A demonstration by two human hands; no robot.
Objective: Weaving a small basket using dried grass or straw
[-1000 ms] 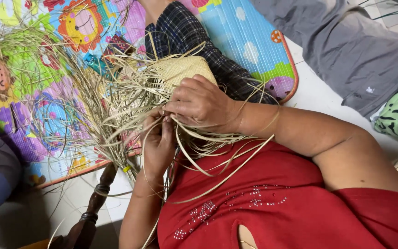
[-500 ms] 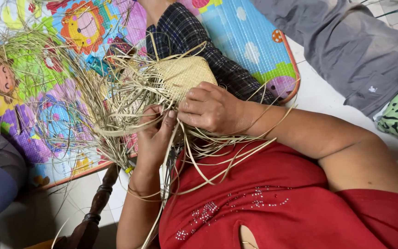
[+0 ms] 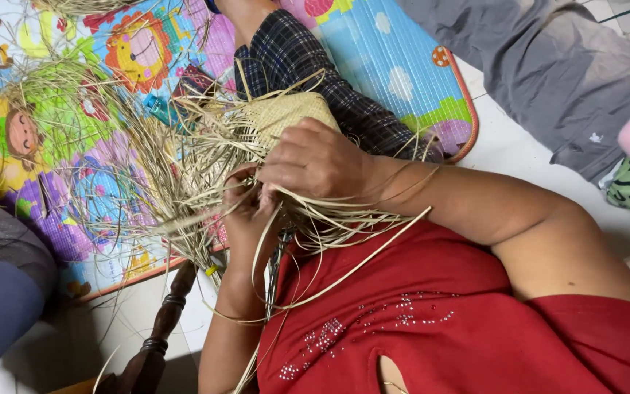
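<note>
colourful play mat (image 3: 402, 66), pale half-woven straw piece (image 3: 286, 117), both hands' fingers pinching its loose strands (image 3: 184, 175)

We hold the woven piece (image 3: 286, 117) over our lap, our right hand (image 3: 315, 160) on top of it and our left hand (image 3: 246, 208) just below, among the loose straw strips (image 3: 184, 182). Beyond lies the play mat (image 3: 74, 146) on the floor (image 3: 504, 146); a turned wooden leg (image 3: 162, 328) stands below.
</note>
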